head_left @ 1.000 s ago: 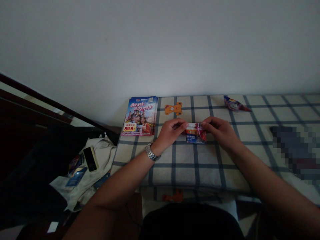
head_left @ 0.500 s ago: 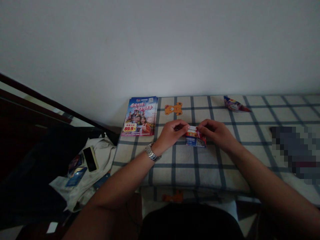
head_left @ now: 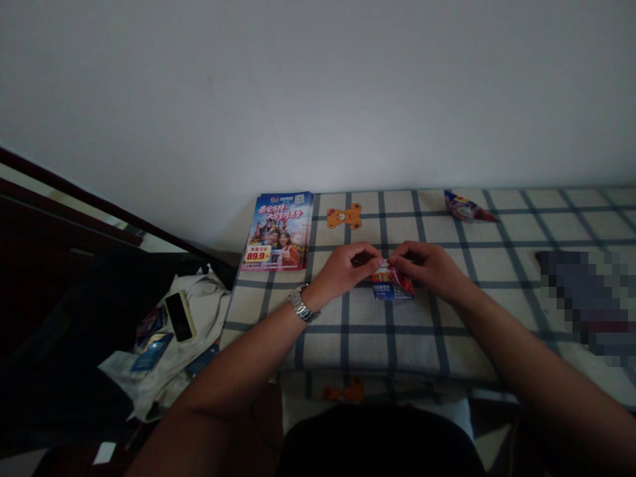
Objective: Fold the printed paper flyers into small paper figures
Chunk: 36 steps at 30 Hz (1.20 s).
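A small folded flyer (head_left: 391, 290), blue and red with a QR code on its lower flap, is between my two hands above the checked tablecloth (head_left: 368, 338). Thumb and fingers of my left hand (head_left: 350, 266) pinch its upper left edge; a metal watch (head_left: 302, 303) is on that wrist. My right hand (head_left: 426, 266) pinches the upper right side, where a corner slants down in a fold. Fingers cover part of the top edge. Farther back to the right lies a folded paper piece (head_left: 468, 207) with similar colours, pointed at one end.
A stack of flyers (head_left: 277, 232) lies at the table's left back corner, against the wall. A blurred-out dark object (head_left: 586, 298) is at the right. Left of the table, a phone (head_left: 179, 317) rests on a pale bag (head_left: 206, 301) beside a dark rail (head_left: 114, 212).
The folded flyer has shifted slightly toward me, and its right corner now slants down more. My hands have drawn closer together at its top edge.
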{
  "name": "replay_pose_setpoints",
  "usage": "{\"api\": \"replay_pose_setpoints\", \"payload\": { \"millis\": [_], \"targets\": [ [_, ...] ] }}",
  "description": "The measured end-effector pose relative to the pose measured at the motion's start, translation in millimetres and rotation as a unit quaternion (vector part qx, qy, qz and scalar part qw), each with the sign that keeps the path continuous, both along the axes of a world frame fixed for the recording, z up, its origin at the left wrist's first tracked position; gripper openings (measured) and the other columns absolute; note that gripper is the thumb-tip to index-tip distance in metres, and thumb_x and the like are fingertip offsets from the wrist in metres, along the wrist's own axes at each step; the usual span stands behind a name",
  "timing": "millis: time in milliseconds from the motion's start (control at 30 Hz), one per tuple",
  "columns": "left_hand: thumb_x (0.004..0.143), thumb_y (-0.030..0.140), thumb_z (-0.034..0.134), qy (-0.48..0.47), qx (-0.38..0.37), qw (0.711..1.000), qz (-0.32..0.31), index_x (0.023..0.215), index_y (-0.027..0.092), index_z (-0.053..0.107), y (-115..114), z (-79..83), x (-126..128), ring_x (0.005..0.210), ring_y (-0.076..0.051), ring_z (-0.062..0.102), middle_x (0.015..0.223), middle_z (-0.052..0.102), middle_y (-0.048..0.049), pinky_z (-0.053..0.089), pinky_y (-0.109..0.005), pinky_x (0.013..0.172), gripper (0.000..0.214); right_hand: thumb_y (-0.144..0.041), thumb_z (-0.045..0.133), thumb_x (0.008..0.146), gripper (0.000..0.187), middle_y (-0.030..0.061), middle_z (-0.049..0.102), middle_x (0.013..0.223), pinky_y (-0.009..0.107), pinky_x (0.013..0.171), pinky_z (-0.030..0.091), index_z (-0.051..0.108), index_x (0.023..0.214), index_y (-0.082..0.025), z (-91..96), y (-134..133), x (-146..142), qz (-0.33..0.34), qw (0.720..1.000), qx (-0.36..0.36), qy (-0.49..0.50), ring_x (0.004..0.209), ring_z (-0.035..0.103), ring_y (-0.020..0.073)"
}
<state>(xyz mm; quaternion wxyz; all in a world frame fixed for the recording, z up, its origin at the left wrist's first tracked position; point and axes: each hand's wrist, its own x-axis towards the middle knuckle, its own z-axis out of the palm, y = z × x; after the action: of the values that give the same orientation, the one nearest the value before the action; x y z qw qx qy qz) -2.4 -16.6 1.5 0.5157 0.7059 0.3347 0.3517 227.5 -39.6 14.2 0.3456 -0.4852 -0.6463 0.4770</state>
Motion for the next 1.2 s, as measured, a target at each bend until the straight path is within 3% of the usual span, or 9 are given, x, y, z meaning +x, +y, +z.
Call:
{"api": "replay_pose_setpoints", "payload": {
  "millis": [267,433,667,867,1067,1200],
  "targets": [
    [0.097,0.039,0.070,-0.002,0.031,0.998,0.053,0.096,0.018,0.070,3.2,-2.3,-1.1,0.081,-0.014,0.067,0.089,0.072,-0.0028,0.052,-0.025,0.075,0.021,-0.053,0.069,0.095,0.032,0.0021,0.075,0.082,0.030,0.068,0.053,0.075,0.091,-0.022,1.3,1.9,3.1,-0.031,0.999,0.014,-0.001,0.074,0.068,0.0188],
    [0.099,0.041,0.068,0.006,0.039,0.995,0.087,0.096,0.018,0.068,3.6,-2.8,-0.6,0.078,-0.013,0.065,0.087,0.070,-0.0019,0.050,-0.024,0.072,0.023,-0.053,0.076,0.089,0.032,0.0035,0.079,0.091,0.033,0.072,0.058,0.075,0.100,-0.023,-0.4,3.3,5.4,-0.059,0.998,0.005,0.018,0.079,0.072,0.0215],
    [0.097,0.041,0.068,0.008,0.040,0.997,0.071,0.094,0.017,0.067,1.4,-1.3,0.6,0.077,-0.014,0.064,0.087,0.070,-0.0022,0.049,-0.024,0.070,0.024,-0.050,0.080,0.086,0.032,0.0058,0.082,0.098,0.038,0.080,0.061,0.080,0.103,-0.023,-5.3,3.7,7.6,-0.088,0.996,0.000,0.029,0.087,0.076,0.0245],
    [0.098,0.047,0.068,-0.003,0.027,0.999,0.035,0.101,0.018,0.070,-1.7,2.7,1.4,0.082,-0.015,0.068,0.092,0.073,-0.0040,0.052,-0.026,0.074,0.029,-0.051,0.082,0.084,0.033,0.0069,0.083,0.097,0.038,0.078,0.062,0.084,0.101,-0.023,-0.6,0.1,5.7,-0.052,0.998,-0.014,0.039,0.087,0.077,0.0252],
    [0.096,0.045,0.070,0.002,0.006,1.000,0.007,0.098,0.018,0.070,-0.6,-1.0,2.0,0.080,-0.016,0.068,0.091,0.074,-0.0040,0.054,-0.028,0.074,0.027,-0.049,0.079,0.087,0.031,0.0065,0.082,0.100,0.038,0.082,0.061,0.084,0.104,-0.023,-0.4,-0.1,3.7,-0.019,1.000,0.013,0.012,0.090,0.076,0.0248],
    [0.096,0.044,0.070,0.006,0.004,1.000,0.022,0.099,0.018,0.069,1.6,-3.8,0.5,0.080,-0.015,0.066,0.089,0.071,-0.0030,0.053,-0.026,0.074,0.027,-0.052,0.072,0.094,0.034,0.0060,0.082,0.103,0.038,0.082,0.060,0.083,0.109,-0.025,-3.1,2.2,6.2,-0.046,0.999,0.018,0.002,0.091,0.075,0.0250]
  ]
}}
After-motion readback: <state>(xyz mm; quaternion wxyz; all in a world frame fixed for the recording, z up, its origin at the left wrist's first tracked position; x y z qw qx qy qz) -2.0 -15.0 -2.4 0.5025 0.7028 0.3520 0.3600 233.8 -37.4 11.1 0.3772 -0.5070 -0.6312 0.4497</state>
